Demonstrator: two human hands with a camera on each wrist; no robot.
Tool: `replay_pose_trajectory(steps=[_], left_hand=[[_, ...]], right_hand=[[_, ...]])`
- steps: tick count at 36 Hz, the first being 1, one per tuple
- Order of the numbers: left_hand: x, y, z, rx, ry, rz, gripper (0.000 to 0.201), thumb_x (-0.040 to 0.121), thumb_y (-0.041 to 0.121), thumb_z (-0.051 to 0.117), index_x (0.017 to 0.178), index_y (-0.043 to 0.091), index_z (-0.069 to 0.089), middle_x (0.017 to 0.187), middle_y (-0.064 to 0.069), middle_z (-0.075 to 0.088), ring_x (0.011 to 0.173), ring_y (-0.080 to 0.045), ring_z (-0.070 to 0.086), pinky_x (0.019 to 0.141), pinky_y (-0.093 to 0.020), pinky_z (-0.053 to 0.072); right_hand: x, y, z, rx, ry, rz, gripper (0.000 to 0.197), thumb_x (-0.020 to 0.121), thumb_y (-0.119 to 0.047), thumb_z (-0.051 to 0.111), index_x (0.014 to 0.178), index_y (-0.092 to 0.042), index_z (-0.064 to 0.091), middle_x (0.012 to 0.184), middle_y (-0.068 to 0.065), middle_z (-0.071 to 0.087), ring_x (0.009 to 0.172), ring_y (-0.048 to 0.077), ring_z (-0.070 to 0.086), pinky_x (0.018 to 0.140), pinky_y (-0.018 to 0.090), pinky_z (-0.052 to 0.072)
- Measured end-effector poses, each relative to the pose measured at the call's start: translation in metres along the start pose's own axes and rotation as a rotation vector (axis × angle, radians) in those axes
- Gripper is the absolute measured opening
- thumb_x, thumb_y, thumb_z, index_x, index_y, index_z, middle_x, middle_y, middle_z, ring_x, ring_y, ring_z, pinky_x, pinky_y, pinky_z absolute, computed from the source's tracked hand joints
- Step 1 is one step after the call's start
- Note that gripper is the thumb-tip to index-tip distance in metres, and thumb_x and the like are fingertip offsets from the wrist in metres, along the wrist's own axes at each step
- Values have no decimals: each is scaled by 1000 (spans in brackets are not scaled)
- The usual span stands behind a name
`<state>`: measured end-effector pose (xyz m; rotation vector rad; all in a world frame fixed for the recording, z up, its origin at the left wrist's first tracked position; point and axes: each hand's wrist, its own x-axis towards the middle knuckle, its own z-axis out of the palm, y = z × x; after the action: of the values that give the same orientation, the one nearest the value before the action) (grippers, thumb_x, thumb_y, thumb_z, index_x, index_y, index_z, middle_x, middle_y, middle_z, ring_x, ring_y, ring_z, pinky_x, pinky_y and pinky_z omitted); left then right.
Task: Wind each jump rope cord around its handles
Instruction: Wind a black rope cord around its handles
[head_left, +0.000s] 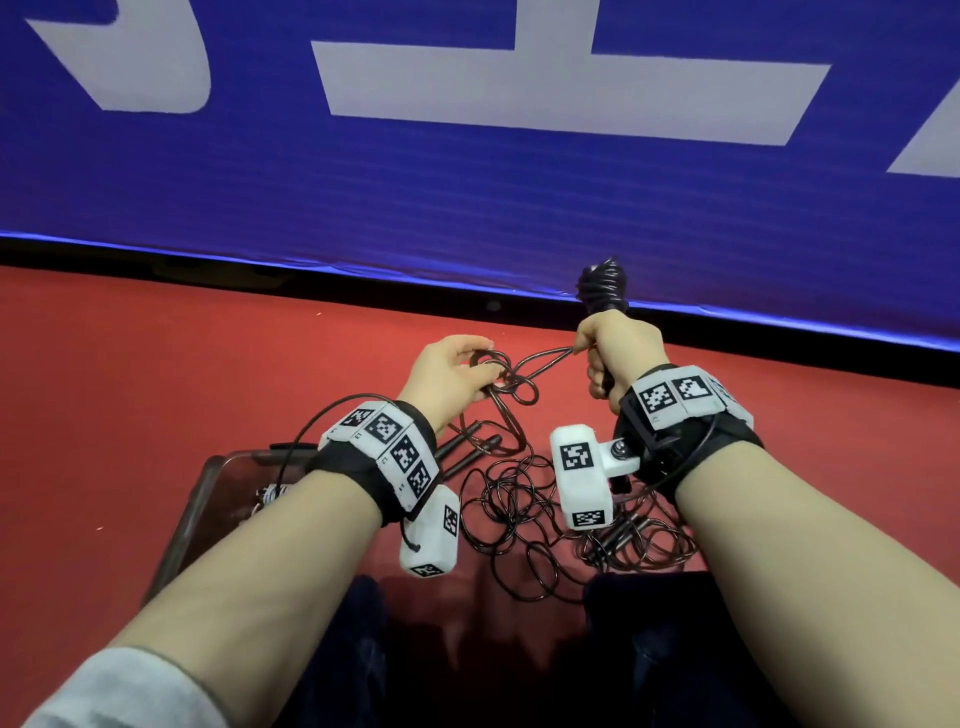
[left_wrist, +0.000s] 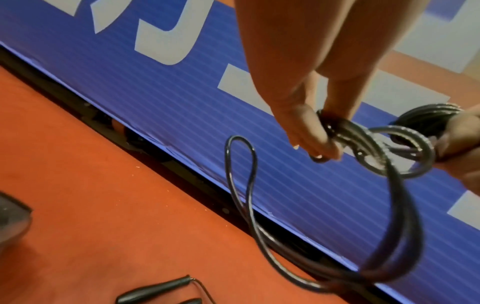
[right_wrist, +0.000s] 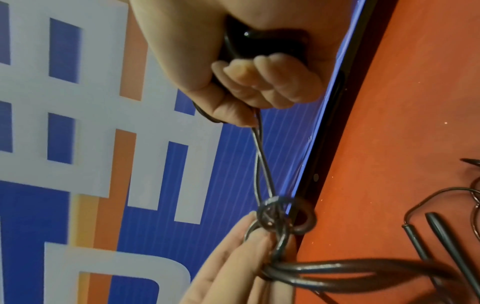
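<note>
At frame centre, the right hand (head_left: 613, 358) clenches the cord-wrapped handles (head_left: 602, 286) upright; the left hand (head_left: 449, 379) pinches knotted cord loops (head_left: 506, 382) above the red floor (head_left: 156, 389).

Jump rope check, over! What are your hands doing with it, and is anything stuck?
Right hand grips handles, cord partly wound. Left hand pinches tangled loops. Knot between hands blocks winding. More ropes loose on floor.

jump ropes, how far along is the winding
Partly done: cord is coiled on the handles gripped by the right hand. In hand: the left hand pinches a tangled cord loop. Left: loose ropes and bare handles on the red floor.
</note>
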<state>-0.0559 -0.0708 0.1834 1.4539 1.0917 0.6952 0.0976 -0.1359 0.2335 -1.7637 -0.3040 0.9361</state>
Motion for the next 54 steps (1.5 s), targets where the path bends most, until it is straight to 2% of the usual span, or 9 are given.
replay_pose_trajectory(steps=[8,13,18,26,32,37,43,48,54], left_hand=[[-8,7,12,-365,-65,-279,27,101,37,44,99,14,57,99,-10,70,95,-25,66,79,-42,57],[-9,12,11,-598,-121,-363,27,104,30,38,94,6,47,66,-9,52,54,-19,56,66,-38,59],[-13,2,7,186,-308,-157,29,102,37,40,94,11,52,60,3,49,35,-5,35,38,-17,33],[-8,-42,-8,722,-475,-153,36,103,29,42,138,26,47,61,1,60,39,-4,43,46,-17,38],[-11,-59,-32,1135,-429,-303,30,104,26,38,116,8,58,76,-3,58,66,-19,58,61,-24,46],[-13,-53,-12,1136,-511,-215,31,103,27,41,123,9,56,121,-10,62,110,-26,57,93,-30,42],[-12,-37,12,647,-421,-30,103,85,44,66,153,20,-7,162,-5,-1,148,-17,8,119,-34,13],[-4,-25,17,419,-345,251,106,66,59,73,151,25,20,160,0,17,147,-15,13,120,-42,13],[-21,-7,16,217,-429,144,11,93,27,61,93,18,55,59,2,67,44,-10,58,46,-21,43]], right_hand=[[-1,0,0,29,-63,-25,18,64,3,51,55,-8,41,37,4,28,33,14,22,41,18,23],[4,4,3,-8,-38,6,16,64,4,51,56,-5,42,34,4,30,28,14,25,41,18,25],[21,9,-3,0,107,60,9,62,3,52,58,-4,47,41,5,35,30,15,29,39,18,28],[51,15,-36,75,382,117,9,69,-1,57,78,-2,59,55,8,46,43,21,38,47,26,31],[47,10,-52,91,408,14,2,62,-7,56,61,-5,56,50,6,45,36,20,35,44,25,30],[33,6,-30,28,198,-48,14,63,0,55,53,-6,47,37,5,36,28,16,30,41,19,28],[8,2,-4,-39,-265,-36,14,66,2,47,55,-6,45,34,4,26,30,15,22,40,17,23],[-2,3,3,-145,-627,-3,11,69,2,43,64,-7,43,34,1,24,28,14,20,37,16,22],[-5,-4,0,-152,-718,-26,15,74,5,39,66,-7,44,33,-1,24,26,12,19,33,14,22]])
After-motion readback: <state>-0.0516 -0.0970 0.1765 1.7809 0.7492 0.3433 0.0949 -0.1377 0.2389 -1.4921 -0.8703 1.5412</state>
